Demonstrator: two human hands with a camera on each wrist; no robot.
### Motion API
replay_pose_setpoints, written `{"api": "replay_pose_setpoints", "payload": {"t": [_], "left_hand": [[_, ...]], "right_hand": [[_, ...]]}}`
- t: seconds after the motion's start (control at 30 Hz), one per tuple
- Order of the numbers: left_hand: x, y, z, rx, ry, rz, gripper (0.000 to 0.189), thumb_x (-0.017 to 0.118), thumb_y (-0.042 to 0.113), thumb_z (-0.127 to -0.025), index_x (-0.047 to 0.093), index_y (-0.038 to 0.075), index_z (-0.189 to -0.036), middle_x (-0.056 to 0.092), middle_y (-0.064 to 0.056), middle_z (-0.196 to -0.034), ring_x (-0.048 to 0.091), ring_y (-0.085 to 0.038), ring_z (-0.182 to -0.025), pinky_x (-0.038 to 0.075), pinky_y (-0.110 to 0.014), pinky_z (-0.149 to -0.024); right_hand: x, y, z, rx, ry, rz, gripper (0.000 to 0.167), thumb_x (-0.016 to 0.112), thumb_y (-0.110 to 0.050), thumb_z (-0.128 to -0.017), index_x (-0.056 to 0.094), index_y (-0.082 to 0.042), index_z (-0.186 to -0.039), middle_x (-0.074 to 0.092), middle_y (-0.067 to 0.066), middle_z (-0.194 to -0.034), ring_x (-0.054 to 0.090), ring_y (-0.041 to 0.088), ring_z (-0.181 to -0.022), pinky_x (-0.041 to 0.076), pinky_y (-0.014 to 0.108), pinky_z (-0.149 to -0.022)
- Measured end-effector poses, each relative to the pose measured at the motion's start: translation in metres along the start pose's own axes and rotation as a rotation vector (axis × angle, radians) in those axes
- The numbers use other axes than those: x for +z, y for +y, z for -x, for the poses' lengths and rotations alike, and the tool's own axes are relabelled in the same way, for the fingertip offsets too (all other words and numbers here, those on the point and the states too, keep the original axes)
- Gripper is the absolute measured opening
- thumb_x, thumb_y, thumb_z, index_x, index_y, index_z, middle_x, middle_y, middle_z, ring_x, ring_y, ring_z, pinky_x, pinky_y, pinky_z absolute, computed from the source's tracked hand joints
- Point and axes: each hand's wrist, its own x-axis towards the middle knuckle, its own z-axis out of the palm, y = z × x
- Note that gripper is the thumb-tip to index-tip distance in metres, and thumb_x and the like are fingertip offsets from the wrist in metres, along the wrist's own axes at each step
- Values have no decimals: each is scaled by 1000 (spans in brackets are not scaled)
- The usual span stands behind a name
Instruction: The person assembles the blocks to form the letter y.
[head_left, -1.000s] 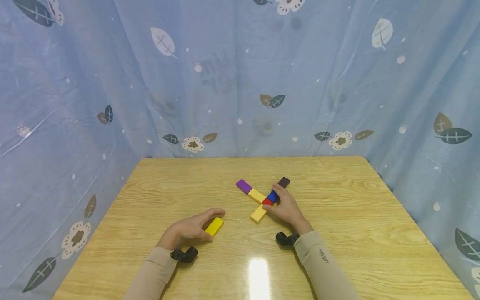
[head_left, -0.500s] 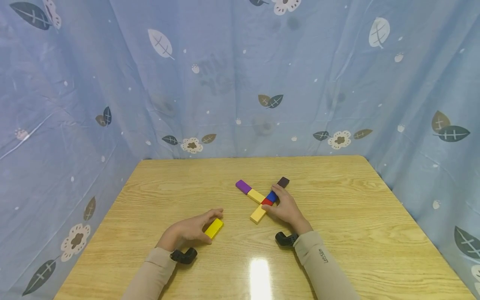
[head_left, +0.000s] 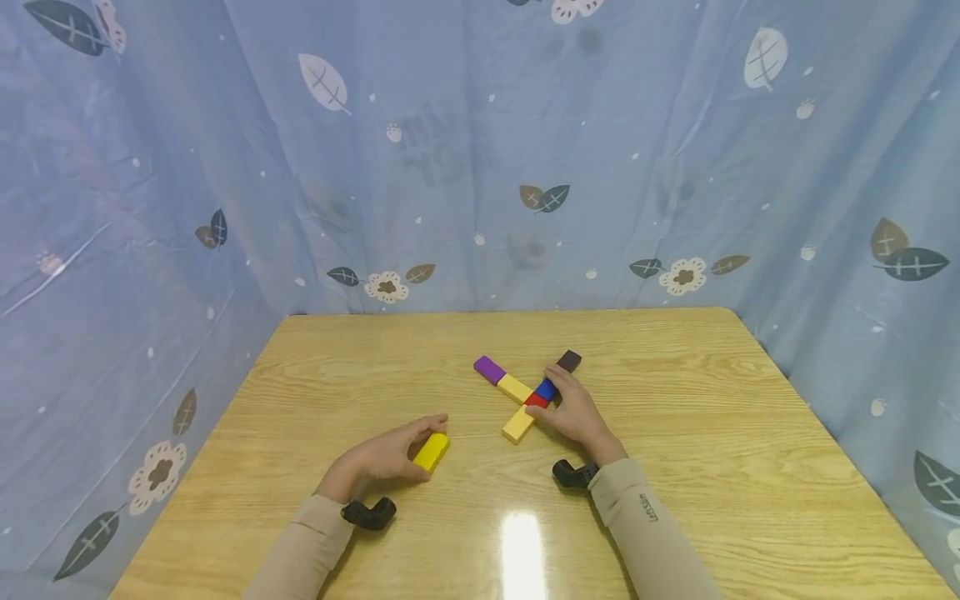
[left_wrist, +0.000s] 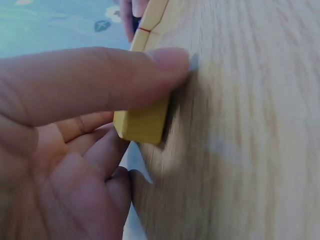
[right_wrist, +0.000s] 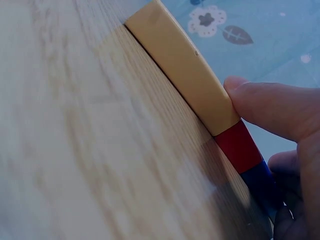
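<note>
My left hand (head_left: 378, 454) pinches a bright yellow block (head_left: 432, 452) between thumb and fingers, low over the table at left of centre. In the left wrist view, the thumb covers much of this yellow block (left_wrist: 142, 126). To the right, my right hand (head_left: 579, 417) grips a diagonal row of blocks along its right side. That row runs from a pale yellow block (head_left: 517, 426) through a red block (head_left: 536, 400) and a blue block (head_left: 545, 388) to a black block (head_left: 570, 361). The thumb lies by the pale yellow and red blocks; the other fingers curl by the blue one.
Branching off the row toward the back left are another pale yellow block (head_left: 514, 388) and a purple block (head_left: 489, 370), end to end. All lie on a wood-grain table (head_left: 375, 358). A blue patterned curtain (head_left: 450, 167) hangs behind the table and along its sides.
Almost nothing differs: both hands keep their places and holds, and the blocks stay in the same layout. The head view shifts slightly.
</note>
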Motion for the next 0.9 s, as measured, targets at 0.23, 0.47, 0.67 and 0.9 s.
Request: {"api": "replay_pose_setpoints", "payload": {"t": [0.23,0.47,0.67,0.9], "left_hand": [[0,4,1,-64,144,-62,69,79,24,-77,44,18,-136,40,-3,-147,32,-30,-138,25,-51,-113],[1,12,-2,-30,202,-80,64,82,29,-72,48,18,-126,54,-2,-125,48,-27,-120,40,-48,-102],[7,21,-9,-14,224,-82,67,81,30,-71,48,16,-127,54,0,-124,51,-29,-118,43,-48,-99],[14,27,-21,44,223,-79,66,79,28,-75,47,14,-131,53,-1,-126,52,-27,-117,44,-44,-100]], "right_hand": [[-1,1,-1,-3,1,10,81,71,-45,-81,42,2,-141,34,18,-150,30,39,-138,31,54,-109],[0,2,0,-5,1,-6,81,71,-44,-81,42,2,-140,33,17,-151,30,39,-138,31,54,-109],[1,4,-1,-3,0,-1,81,71,-45,-81,42,2,-140,34,17,-150,31,40,-138,32,54,-109],[2,4,-2,11,-6,4,82,71,-45,-80,42,0,-141,34,16,-150,30,40,-138,30,54,-110]]}}
